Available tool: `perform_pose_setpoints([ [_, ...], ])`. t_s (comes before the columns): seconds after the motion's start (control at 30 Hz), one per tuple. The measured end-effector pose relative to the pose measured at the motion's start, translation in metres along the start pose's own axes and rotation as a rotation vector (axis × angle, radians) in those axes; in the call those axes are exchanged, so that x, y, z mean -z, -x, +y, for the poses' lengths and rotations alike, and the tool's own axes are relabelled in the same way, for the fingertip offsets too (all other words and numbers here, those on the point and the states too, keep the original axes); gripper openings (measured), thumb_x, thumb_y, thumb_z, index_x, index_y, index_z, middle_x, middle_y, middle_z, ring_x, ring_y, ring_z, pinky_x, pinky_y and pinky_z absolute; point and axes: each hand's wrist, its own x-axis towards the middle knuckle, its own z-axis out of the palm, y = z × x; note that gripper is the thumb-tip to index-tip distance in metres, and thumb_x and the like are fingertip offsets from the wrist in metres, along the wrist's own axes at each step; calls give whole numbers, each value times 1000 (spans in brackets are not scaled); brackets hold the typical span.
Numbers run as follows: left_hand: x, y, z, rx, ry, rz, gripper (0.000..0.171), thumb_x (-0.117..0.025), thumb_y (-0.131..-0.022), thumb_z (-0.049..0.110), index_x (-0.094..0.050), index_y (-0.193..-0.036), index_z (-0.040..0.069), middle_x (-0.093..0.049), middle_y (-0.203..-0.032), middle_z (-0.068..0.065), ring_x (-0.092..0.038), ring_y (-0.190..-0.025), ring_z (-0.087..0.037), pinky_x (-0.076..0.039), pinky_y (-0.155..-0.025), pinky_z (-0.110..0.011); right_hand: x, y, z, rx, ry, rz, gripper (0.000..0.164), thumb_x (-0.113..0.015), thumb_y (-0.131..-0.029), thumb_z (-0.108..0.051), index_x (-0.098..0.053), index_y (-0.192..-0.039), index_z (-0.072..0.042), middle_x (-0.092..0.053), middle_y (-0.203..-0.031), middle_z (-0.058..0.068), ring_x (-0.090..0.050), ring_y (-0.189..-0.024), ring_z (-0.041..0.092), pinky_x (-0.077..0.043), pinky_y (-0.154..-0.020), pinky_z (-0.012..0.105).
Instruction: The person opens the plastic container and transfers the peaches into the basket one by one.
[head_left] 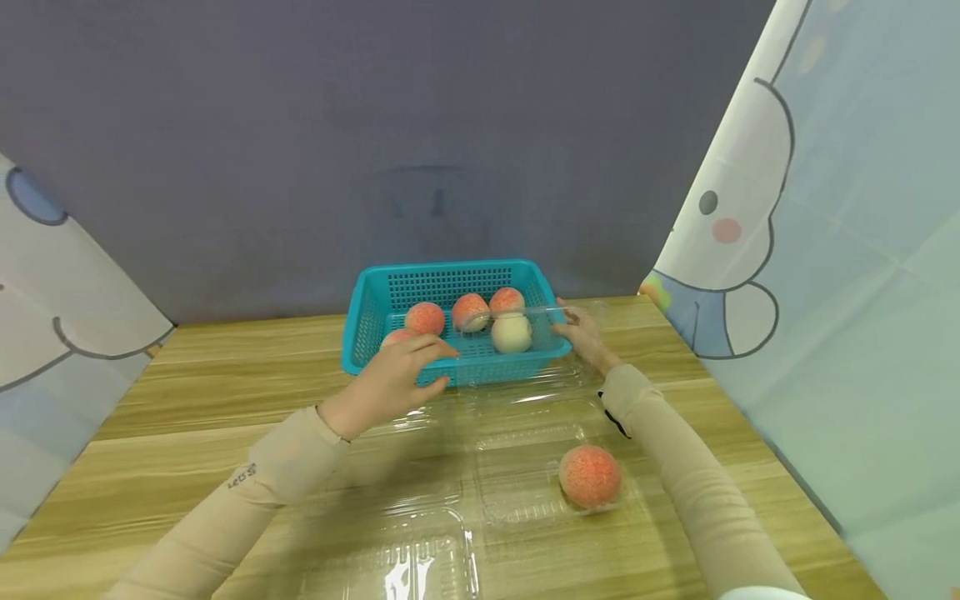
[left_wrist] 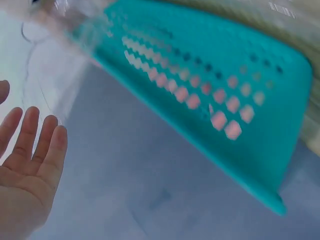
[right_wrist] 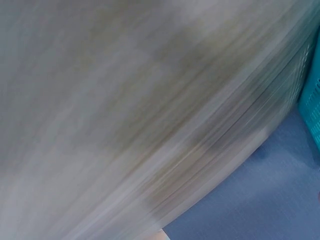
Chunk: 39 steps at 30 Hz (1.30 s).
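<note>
My left hand [head_left: 393,375] hovers at the left end of a raised clear plastic lid [head_left: 517,392], just in front of a blue basket [head_left: 360,321]. In the left wrist view its fingers are straight and spread, holding nothing. At the lid's right end is my right hand [head_left: 585,337], beside the basket's right side; whether its fingers grip the plastic is unclear. A peach [head_left: 590,477] lies in a clear compartmented plastic tray [head_left: 517,479] nearer to me. Blurred clear plastic [right_wrist: 150,125] fills most of the right wrist view, and the right hand is mostly hidden there.
Several more peaches [head_left: 470,313] sit in the basket, at the back of the wooden table [head_left: 217,400]. Another clear plastic piece [head_left: 408,567] lies at the front. A grey cloth [head_left: 300,167] rises behind, with printed cloths [head_left: 847,250] at both sides.
</note>
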Motion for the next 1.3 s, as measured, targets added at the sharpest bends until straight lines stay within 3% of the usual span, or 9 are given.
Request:
perform_pose_setpoints([
  [0.27, -24, -2, 28, -114, 18, -161, 29, -66, -82, 16, -62, -110, 12, -60, -107, 3, -59, -96, -12, -51, -80, -26, 0, 1, -3, -22, 13, 4, 43, -50, -88, -4, -44, -129, 6, -11, -155, 2, -35, -131, 32, -53, -73, 22],
  [0.43, -40, -11, 48, -220, -16, -254, 28, -66, -82, 20, -61, -109, 12, -59, -107, 2, -58, -97, -13, -51, -79, -26, 1, 1, 1, -12, 31, -6, 41, -51, -88, -7, -44, -127, 6, -9, -155, 1, -33, -132, 32, -52, -84, 32],
  [0.63, -54, -33, 72, -338, -31, -397, 36, -63, -85, 25, -58, -120, 17, -57, -114, 3, -56, -105, -10, -49, -84, -21, 2, 0, 5, 20, 88, 0, 42, -51, -88, -7, -46, -127, 6, -12, -154, 7, -26, -136, 32, -47, -92, 33],
  [0.83, -64, -59, 93, -485, -103, -442, 38, -63, -86, 25, -56, -123, 19, -55, -119, 5, -52, -108, -8, -46, -87, -20, 5, 0, 3, 16, 32, -9, 43, -50, -87, -5, -44, -129, 6, -10, -155, 6, -38, -129, 34, -50, -87, 42],
  [0.9, -69, -67, 101, -526, -97, -465, 38, -62, -87, 26, -55, -124, 19, -54, -121, 4, -50, -110, -9, -45, -89, -19, 6, 0, 2, 20, 23, -8, 43, -50, -88, -3, -43, -129, 7, -8, -155, 7, -37, -130, 34, -52, -83, 38],
  [1.07, -84, -85, 121, -591, -122, -534, 38, -59, -88, 30, -55, -124, 21, -50, -123, 4, -46, -115, -8, -40, -94, -16, 6, 0, -1, 21, 26, 11, 42, -50, -88, -4, -44, -129, 6, -11, -155, 5, -34, -132, 33, -54, -72, 25],
  [1.3, -101, -94, 136, -637, -172, -631, 39, -60, -88, 31, -53, -126, 24, -48, -125, 5, -45, -113, -8, -40, -90, -12, 3, 0, 0, -11, 21, 7, 43, -51, -87, -4, -45, -129, 4, -13, -154, 3, -36, -131, 30, -51, -85, 38],
])
